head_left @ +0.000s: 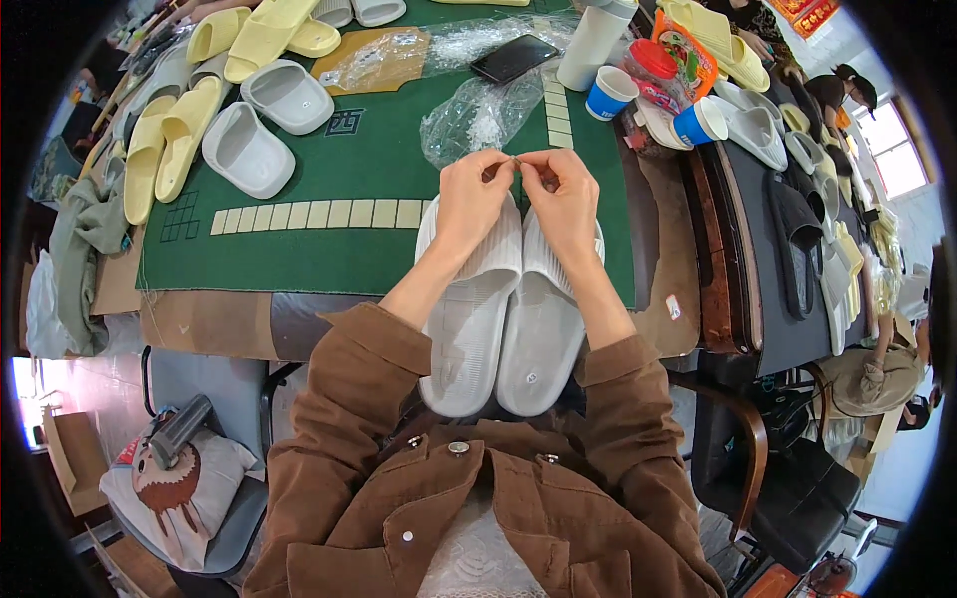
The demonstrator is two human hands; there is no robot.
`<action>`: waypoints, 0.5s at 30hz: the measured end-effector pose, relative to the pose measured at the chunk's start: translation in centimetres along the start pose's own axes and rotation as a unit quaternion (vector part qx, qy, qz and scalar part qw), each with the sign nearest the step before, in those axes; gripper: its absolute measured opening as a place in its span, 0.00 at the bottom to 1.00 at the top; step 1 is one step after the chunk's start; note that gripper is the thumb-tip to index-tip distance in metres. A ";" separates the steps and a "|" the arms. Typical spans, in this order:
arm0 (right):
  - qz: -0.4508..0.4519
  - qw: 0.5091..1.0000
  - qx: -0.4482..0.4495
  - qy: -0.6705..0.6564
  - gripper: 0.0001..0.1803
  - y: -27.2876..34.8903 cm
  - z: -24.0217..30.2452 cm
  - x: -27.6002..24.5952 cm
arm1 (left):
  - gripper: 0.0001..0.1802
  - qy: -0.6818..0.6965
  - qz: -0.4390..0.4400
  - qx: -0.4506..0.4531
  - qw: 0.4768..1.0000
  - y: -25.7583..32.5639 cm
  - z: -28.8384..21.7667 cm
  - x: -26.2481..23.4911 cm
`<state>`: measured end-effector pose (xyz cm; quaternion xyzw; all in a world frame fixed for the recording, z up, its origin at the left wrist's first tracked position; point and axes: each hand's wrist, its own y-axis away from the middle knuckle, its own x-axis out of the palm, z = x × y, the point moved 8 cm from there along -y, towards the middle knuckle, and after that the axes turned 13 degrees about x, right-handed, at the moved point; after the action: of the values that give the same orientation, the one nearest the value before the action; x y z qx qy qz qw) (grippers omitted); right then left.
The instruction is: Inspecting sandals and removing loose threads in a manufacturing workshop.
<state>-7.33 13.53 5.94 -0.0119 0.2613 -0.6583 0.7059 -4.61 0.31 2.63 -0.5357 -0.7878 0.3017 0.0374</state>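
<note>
A pair of light grey slide slippers [461, 344] lies side by side in front of me, partly over the table's near edge. Above their far ends my left hand [477, 196] and my right hand [563, 199] meet, thumbs and forefingers pinched together. Something tiny and dark sits between the fingertips; its kind is too small to make out. Just beyond the hands is a clear plastic bag [483, 122] with small white pieces in it. The slippers' far ends are partly hidden by my hands.
A green mat [329, 261] covers the table. Grey slippers [249, 149] and yellow slippers [189, 135] stand at the left. Across the back are a black phone [513, 59], a white bottle [595, 45] and paper cups [610, 95]. A side table [763, 249] holds more slippers; chairs flank me.
</note>
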 end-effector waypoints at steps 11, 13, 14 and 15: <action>0.002 0.999 -0.014 0.047 0.04 0.2 -0.4 0.4 | 0.04 -0.278 -0.003 0.160 0.947 0.4 -3.7 0.0; 0.005 0.999 -0.012 0.044 0.05 0.3 -0.6 0.5 | 0.03 -0.304 -0.001 0.180 0.935 0.4 -4.1 0.0; 0.009 0.999 -0.010 0.040 0.05 0.3 -0.4 0.6 | 0.02 -0.331 0.002 0.199 0.923 0.4 -4.3 0.1; 0.009 0.999 -0.009 0.040 0.05 0.3 -0.2 0.6 | 0.02 -0.331 0.002 0.198 0.922 0.4 -4.2 0.0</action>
<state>-7.13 13.07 5.41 0.0100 0.2952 -0.6495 0.7007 -2.70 2.26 5.85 -0.3885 -0.6782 0.6121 -0.1208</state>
